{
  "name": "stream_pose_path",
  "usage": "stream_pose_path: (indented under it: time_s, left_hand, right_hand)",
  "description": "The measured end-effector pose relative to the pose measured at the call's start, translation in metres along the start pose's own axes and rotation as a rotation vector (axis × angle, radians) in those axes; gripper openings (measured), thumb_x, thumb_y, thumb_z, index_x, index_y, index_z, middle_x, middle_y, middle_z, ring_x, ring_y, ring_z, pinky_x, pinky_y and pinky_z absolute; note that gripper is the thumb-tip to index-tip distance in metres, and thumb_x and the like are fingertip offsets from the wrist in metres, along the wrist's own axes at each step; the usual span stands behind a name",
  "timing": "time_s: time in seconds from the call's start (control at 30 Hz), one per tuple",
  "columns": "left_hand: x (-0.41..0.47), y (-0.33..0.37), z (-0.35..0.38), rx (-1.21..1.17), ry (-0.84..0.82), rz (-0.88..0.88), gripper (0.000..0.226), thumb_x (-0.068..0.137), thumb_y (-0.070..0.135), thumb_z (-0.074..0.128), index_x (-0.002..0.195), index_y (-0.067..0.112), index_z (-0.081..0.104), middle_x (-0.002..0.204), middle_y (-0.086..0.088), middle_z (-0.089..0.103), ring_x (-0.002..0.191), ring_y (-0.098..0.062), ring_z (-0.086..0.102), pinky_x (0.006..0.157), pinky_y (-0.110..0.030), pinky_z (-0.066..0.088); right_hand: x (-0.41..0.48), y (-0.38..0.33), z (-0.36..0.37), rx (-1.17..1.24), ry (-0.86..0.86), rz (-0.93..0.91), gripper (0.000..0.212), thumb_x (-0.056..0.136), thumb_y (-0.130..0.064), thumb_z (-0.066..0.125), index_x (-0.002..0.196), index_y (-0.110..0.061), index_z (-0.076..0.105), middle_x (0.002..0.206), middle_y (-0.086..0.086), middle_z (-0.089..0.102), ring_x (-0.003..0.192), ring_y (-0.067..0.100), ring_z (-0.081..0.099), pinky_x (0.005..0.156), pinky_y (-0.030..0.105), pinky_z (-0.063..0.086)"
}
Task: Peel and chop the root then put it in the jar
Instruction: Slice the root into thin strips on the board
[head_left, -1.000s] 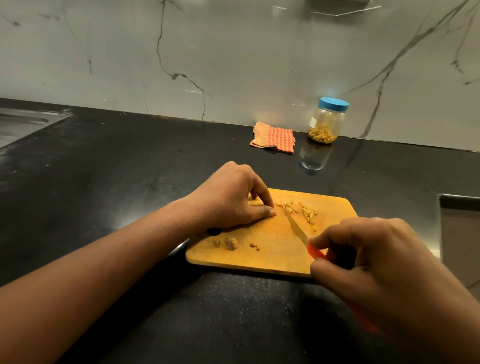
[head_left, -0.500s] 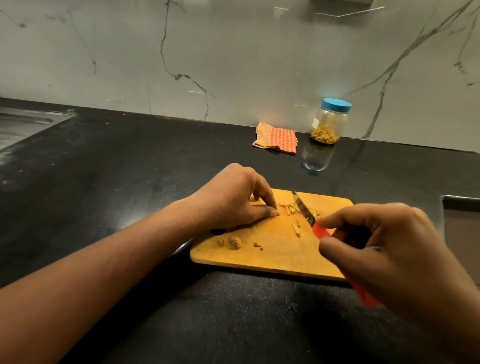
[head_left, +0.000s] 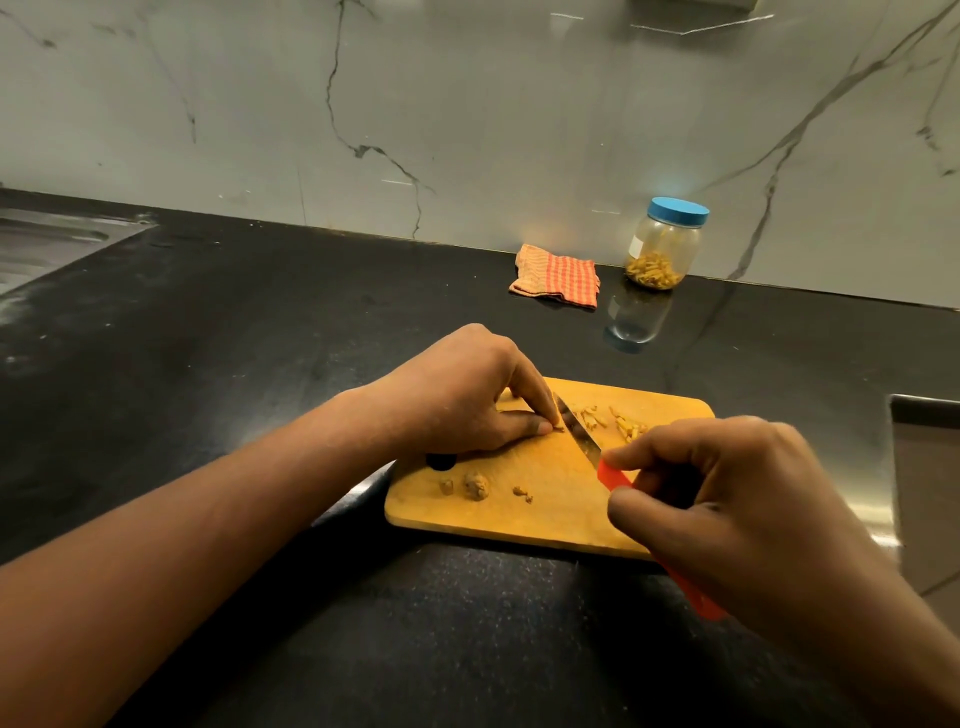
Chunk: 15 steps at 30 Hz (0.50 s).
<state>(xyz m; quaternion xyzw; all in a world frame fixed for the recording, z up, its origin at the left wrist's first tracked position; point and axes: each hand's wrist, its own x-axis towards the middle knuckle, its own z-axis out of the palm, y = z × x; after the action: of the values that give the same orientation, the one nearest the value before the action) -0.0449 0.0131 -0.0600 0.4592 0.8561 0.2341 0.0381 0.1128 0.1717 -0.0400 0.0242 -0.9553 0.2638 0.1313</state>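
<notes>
A wooden cutting board (head_left: 545, 514) lies on the black counter. My left hand (head_left: 462, 395) presses a small piece of root (head_left: 557, 428) against the board with thumb and fingertips. My right hand (head_left: 737, 514) grips the red handle of a knife (head_left: 579, 434), whose blade rests on the board right beside my left fingertips. Cut yellow strips (head_left: 623, 423) lie to the right of the blade. Brown peel scraps (head_left: 475, 486) sit near the board's front left. The jar (head_left: 665, 244), with a blue lid on and chopped root inside, stands by the wall.
A folded orange checked cloth (head_left: 558, 275) lies left of the jar. A steel sink (head_left: 47, 244) is at the far left and a metal basin edge (head_left: 924, 410) at the right. A black object (head_left: 441, 461) pokes out under my left hand.
The knife blade moved left across the board from the cut strips to a spot right beside my left fingertips. My left hand stayed on the root piece.
</notes>
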Motion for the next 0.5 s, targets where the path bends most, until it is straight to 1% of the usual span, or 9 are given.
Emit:
stream_pose_path:
  time_s: [0.1, 0.17, 0.27, 0.37, 0.5]
  left_hand:
    - [0.0003, 0.0006, -0.0006, 0.000, -0.009, -0.005, 0.019, 0.089, 0.031, 0.068, 0.106, 0.034, 0.074, 0.111, 0.017, 0.070, 0.104, -0.007, 0.061, 0.091, -0.024, 0.052]
    - [0.0003, 0.0012, -0.0010, -0.002, -0.011, -0.006, 0.019, 0.089, 0.031, 0.068, 0.106, 0.034, 0.074, 0.111, 0.017, 0.070, 0.103, -0.007, 0.061, 0.091, -0.026, 0.052]
    - [0.0006, 0.0014, -0.0013, 0.003, -0.021, -0.011, 0.020, 0.089, 0.031, 0.068, 0.107, 0.034, 0.074, 0.112, 0.014, 0.071, 0.103, -0.008, 0.061, 0.091, -0.027, 0.053]
    - [0.0010, 0.0013, -0.0017, 0.001, -0.026, -0.016, 0.020, 0.089, 0.031, 0.068, 0.107, 0.034, 0.074, 0.112, 0.014, 0.071, 0.103, -0.009, 0.061, 0.091, -0.027, 0.053]
    - [0.0016, 0.0019, -0.0023, 0.006, -0.033, -0.011, 0.021, 0.089, 0.029, 0.067, 0.109, 0.032, 0.074, 0.113, 0.015, 0.070, 0.104, -0.008, 0.060, 0.090, -0.021, 0.050]
  right_hand:
    - [0.0019, 0.0024, 0.0030, -0.010, -0.005, -0.003, 0.027, 0.067, -0.038, 0.066, 0.089, -0.026, 0.075, 0.060, -0.010, 0.065, 0.068, 0.000, 0.062, 0.060, 0.011, 0.050]
    - [0.0024, 0.0033, 0.0033, -0.011, -0.005, -0.002, 0.027, 0.067, -0.038, 0.066, 0.089, -0.026, 0.075, 0.061, -0.011, 0.064, 0.071, -0.002, 0.062, 0.059, 0.007, 0.047]
    - [0.0028, 0.0034, 0.0032, -0.008, -0.013, -0.009, 0.029, 0.067, -0.040, 0.065, 0.090, -0.026, 0.074, 0.062, -0.012, 0.063, 0.075, -0.003, 0.061, 0.062, 0.006, 0.047]
    - [0.0033, 0.0035, 0.0032, -0.009, -0.018, -0.017, 0.026, 0.069, -0.036, 0.068, 0.092, -0.025, 0.074, 0.064, -0.012, 0.063, 0.078, -0.005, 0.060, 0.061, 0.005, 0.046]
    - [0.0036, 0.0038, 0.0047, -0.010, -0.032, -0.037, 0.027, 0.069, -0.035, 0.067, 0.092, -0.023, 0.075, 0.065, -0.008, 0.063, 0.078, -0.002, 0.059, 0.062, 0.008, 0.047]
